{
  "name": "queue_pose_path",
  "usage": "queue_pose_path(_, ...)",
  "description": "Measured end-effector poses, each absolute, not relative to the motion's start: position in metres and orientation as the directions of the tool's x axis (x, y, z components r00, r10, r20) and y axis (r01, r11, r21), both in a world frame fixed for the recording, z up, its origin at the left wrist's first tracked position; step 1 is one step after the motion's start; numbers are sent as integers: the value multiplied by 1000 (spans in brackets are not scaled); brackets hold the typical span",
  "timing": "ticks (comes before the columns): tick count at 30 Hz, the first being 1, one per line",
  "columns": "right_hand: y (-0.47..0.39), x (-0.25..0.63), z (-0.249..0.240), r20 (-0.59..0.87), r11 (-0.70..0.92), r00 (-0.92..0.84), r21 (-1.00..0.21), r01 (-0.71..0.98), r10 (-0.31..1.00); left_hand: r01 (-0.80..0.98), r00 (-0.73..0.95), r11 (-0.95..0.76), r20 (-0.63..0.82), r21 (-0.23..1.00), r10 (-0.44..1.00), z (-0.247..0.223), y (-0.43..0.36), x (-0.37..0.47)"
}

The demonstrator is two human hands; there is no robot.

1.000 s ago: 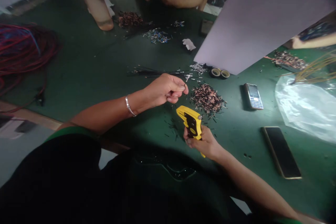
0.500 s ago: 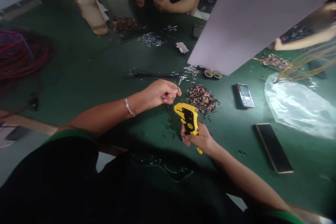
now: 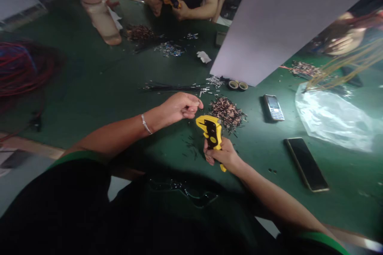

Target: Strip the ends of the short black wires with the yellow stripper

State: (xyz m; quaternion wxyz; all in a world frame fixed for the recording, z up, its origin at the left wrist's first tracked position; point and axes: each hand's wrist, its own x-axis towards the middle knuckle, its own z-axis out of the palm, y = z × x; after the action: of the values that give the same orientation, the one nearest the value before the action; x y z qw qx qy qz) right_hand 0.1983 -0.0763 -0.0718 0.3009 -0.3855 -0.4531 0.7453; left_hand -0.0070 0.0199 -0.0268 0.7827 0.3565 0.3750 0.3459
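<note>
My left hand (image 3: 188, 105) is closed in a pinch, with a bracelet on the wrist. Out of its fingertips sticks the pale tip of a thin wire (image 3: 200, 94); the rest is hidden by the hand. My right hand (image 3: 220, 152) is wrapped round the handles of a yellow and black wire stripper (image 3: 212, 130). The tool's head points up and left, just below my left hand and apart from it. Beyond my left hand lies a bundle of thin black wires (image 3: 170, 87). A heap of small black and copper-coloured pieces (image 3: 227, 112) lies right of it.
Small silver pieces (image 3: 214, 81) and two tape rolls (image 3: 237, 85) lie by a pale slanted panel (image 3: 254, 28). To the right are a keypad phone (image 3: 273, 107), a smartphone (image 3: 306, 164) and a plastic bag (image 3: 332, 119). A bottle (image 3: 104, 24) stands far left; a co-worker's hands (image 3: 181, 10) are opposite.
The view has shifted slightly, moving the table's things a little left. My hands keep nearly the same pose and grip. At the far right, a co-worker's hand has come into clearer view.
</note>
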Motion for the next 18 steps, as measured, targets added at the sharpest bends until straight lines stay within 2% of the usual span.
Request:
queue_pose_path(12, -80, 195, -77, -279, -366, -472, -925, -101, 836, -264, 484, 486, -321, 833, 814, -32, 21, -9)
queue_pose_path(16, -76, 201, -76, -278, -397, -445, -895, -201, 851, -275, 452, 495, -344, 824, 823, -35, 22, -11)
queue_pose_path(18, -71, 208, -72, -222, -312, -309, -907, -282, 925, -295, 391, 465, -338, 835, 856, -34, 25, -13)
